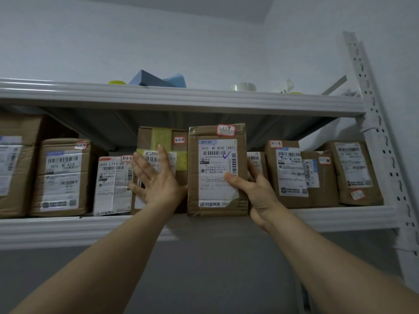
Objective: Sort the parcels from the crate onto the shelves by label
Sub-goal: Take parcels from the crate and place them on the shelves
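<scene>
Standing upright at the front lip of the shelf [340, 217], the brown parcel marked 3-1-7 [217, 171] is facing us with its white shipping label forward. We are gripping it with our right hand [256, 191]: the thumb is pressing on the lower right of the label, and the other fingers are curling round the box's right side, mostly hidden behind it. Our left hand [156, 177] is lying open, fingers straight and spread wide, over the face of the parcel marked 3-1-6 [163, 137]. The heel of that hand is meeting the left edge of the box we are holding.

The parcel marked 3-1-5 [113, 184] is standing just left of 3-1-6. To the right, a small parcel is peeking out behind our hand, followed by the parcel marked 3-1-9 [288, 171]. More brown boxes are filling the row towards both ends, leaving little room between neighbours.

The upper shelf [181, 98] is leaving only a narrow gap above the box tops and is carrying a blue object [156, 80]. A perforated white upright [381, 132] is closing the right end, against pale walls.
</scene>
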### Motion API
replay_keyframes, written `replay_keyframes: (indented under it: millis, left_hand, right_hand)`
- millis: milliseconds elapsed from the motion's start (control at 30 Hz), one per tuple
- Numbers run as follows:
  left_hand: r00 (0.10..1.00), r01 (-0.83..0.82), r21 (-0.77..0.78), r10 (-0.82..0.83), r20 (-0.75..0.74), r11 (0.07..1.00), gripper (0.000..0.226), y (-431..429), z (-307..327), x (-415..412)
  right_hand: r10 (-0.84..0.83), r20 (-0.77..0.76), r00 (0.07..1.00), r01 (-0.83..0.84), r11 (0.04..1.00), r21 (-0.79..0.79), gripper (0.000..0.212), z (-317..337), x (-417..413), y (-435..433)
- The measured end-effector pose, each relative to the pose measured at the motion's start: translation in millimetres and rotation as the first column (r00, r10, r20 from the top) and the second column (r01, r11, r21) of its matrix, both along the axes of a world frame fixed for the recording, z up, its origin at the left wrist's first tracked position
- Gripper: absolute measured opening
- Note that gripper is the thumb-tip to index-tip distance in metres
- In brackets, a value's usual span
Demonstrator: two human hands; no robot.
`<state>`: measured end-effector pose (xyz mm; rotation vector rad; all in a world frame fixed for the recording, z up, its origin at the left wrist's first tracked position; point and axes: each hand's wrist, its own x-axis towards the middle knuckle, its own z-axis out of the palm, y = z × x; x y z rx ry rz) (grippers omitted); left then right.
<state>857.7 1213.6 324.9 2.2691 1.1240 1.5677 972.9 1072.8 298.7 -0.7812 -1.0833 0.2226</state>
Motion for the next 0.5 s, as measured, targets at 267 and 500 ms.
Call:
replay_keyframes:
  millis: [267, 500]
  left_hand:
    - [0.999, -0.04, 0.048, 0.041, -0.011, 0.998, 0.12, 11, -4, -6]
    - [0.999, -0.027, 0.092, 0.031, -0.043, 0.995, 0.109, 14, -6, -11]
  right_hand:
    - [-0.562, 0.307, 0.768, 0.53, 0.827, 0.187, 0.066, -10, -12, 16]
    - [-0.59, 0.39, 0.707, 0.553, 0.805, 0.216, 0.049, -10, -21, 21]
